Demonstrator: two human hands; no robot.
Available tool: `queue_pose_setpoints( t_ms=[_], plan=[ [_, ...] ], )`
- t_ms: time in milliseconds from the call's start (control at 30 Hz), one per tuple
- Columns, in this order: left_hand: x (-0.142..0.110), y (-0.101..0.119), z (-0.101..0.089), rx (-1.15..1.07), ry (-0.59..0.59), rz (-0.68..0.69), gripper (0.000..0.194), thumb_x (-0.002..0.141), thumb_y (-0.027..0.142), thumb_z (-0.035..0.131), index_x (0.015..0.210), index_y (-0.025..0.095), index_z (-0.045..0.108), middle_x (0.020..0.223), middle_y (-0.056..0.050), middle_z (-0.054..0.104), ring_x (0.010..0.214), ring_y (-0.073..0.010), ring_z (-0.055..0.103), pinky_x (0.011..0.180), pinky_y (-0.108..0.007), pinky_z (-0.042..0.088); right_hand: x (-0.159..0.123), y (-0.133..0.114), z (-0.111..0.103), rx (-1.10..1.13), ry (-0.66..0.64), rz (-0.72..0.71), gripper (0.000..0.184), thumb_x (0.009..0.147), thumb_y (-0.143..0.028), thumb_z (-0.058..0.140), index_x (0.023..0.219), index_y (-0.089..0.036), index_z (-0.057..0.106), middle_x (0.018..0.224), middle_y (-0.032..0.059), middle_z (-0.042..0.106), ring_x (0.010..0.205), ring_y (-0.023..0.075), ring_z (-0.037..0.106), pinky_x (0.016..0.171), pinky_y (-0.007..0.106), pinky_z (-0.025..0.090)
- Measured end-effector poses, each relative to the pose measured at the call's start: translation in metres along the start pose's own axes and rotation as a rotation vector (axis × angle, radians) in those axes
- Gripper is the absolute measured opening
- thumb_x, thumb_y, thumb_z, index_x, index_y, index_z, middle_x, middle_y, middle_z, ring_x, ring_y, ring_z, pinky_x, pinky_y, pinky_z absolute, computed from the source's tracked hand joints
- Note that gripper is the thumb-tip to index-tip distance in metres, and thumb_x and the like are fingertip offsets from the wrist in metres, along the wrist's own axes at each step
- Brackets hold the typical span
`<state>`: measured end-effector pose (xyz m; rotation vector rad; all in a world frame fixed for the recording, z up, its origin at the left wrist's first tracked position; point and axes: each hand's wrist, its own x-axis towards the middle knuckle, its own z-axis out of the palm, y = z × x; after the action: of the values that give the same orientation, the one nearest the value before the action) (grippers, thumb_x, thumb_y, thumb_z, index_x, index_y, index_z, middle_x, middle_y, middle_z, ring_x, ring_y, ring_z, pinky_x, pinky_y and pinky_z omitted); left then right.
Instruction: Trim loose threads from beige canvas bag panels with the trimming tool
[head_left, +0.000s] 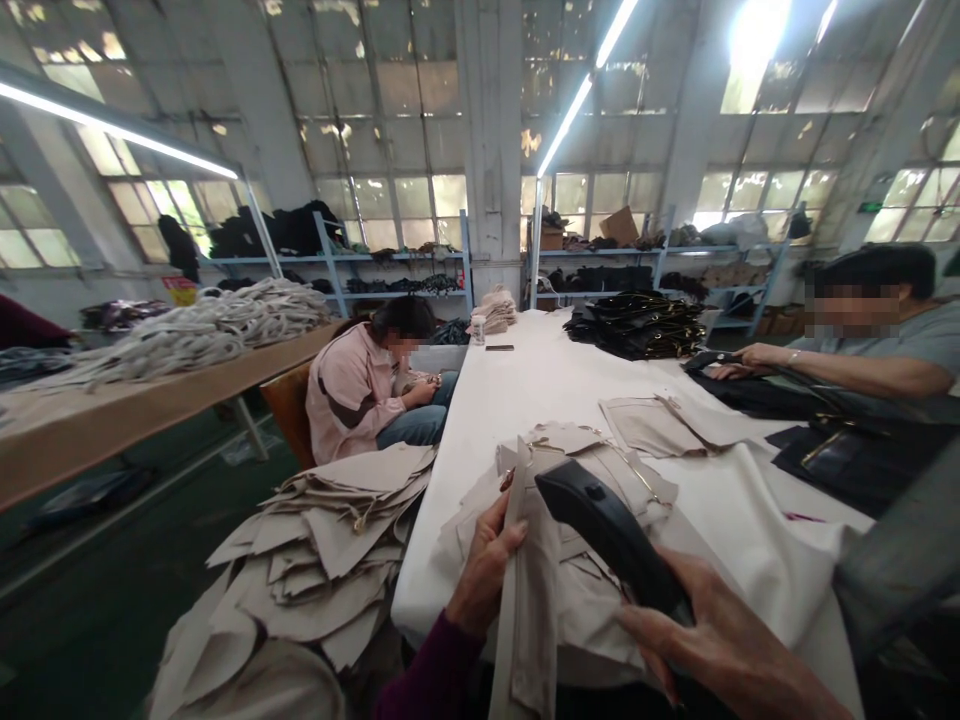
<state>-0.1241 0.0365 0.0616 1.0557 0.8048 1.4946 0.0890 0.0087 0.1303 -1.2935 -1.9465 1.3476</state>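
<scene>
My left hand (pixel 487 555) is closed on the edge of a beige fabric piece (pixel 531 610), which hangs upright in front of me with a stitched strip along it. In my right hand (pixel 709 620) is a black curved handheld tool (pixel 607 520) with a small raised button. Its blunt head points up and left, close to the upper part of the fabric piece. Whether the head touches the cloth I cannot tell. Behind both hands lies a pile of beige fabric pieces (pixel 581 440), some with gold-coloured zips.
A stack of beige panels (pixel 330 560) stands left of the white table (pixel 517 385). One person (pixel 360 400) sits beyond it; another person (pixel 892 340) handles black pieces at right. Black bags (pixel 637 322) are stacked at the far end. A beige panel (pixel 652 425) lies flat nearby.
</scene>
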Motion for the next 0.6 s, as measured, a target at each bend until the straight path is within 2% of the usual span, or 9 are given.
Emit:
queue_pose_setpoints(
  t_ms=[167, 300, 433, 533, 600],
  plan=[
    [-0.005, -0.008, 0.004, 0.142, -0.022, 0.031, 0.043, 0.076, 0.028, 0.060, 0.117, 0.017, 0.062, 0.108, -0.007, 0.067, 0.103, -0.0283, 0.057, 0.084, -0.031, 0.045, 0.002, -0.006, 0.013, 0.048, -0.033, -0.001, 0.020, 0.080, -0.031, 0.056, 0.091, -0.016, 0.049, 0.046, -0.0087, 0.050, 0.040, 0.0092, 0.050, 0.040, 0.017, 0.040],
    [-0.010, -0.008, 0.003, 0.190, -0.061, -0.021, 0.044, 0.076, 0.029, 0.059, 0.119, 0.017, 0.060, 0.108, -0.008, 0.067, 0.100, -0.0286, 0.059, 0.079, -0.032, 0.047, 0.010, -0.014, -0.002, 0.065, 0.061, -0.063, 0.019, 0.080, -0.035, 0.057, 0.081, -0.018, 0.049, 0.046, -0.0078, 0.052, 0.038, 0.0086, 0.048, 0.038, 0.017, 0.039],
    [0.004, 0.023, -0.010, 0.177, 0.015, 0.000, 0.046, 0.076, 0.026, 0.060, 0.121, 0.016, 0.058, 0.106, -0.008, 0.068, 0.093, -0.0249, 0.062, 0.072, -0.028, 0.049, 0.004, -0.005, -0.036, 0.032, 0.175, -0.085, 0.023, 0.081, -0.040, 0.056, 0.078, -0.018, 0.049, 0.045, -0.0061, 0.053, 0.038, 0.0100, 0.048, 0.038, 0.020, 0.038],
    [0.034, 0.055, -0.024, 0.179, 0.134, 0.043, 0.048, 0.069, 0.025, 0.066, 0.116, 0.015, 0.060, 0.094, -0.006, 0.070, 0.077, -0.0199, 0.064, 0.059, -0.023, 0.047, -0.011, 0.012, -0.057, -0.020, 0.259, -0.020, 0.028, 0.080, -0.045, 0.055, 0.075, -0.019, 0.049, 0.045, -0.0039, 0.054, 0.040, 0.0124, 0.050, 0.041, 0.023, 0.041],
    [0.056, 0.067, -0.031, 0.148, 0.169, 0.081, 0.051, 0.066, 0.024, 0.068, 0.115, 0.016, 0.060, 0.089, -0.004, 0.071, 0.069, -0.0172, 0.063, 0.056, -0.021, 0.046, -0.022, 0.028, -0.065, -0.046, 0.300, 0.059, 0.031, 0.079, -0.050, 0.054, 0.073, -0.019, 0.050, 0.045, -0.0024, 0.055, 0.042, 0.0147, 0.054, 0.042, 0.024, 0.044]
  ],
)
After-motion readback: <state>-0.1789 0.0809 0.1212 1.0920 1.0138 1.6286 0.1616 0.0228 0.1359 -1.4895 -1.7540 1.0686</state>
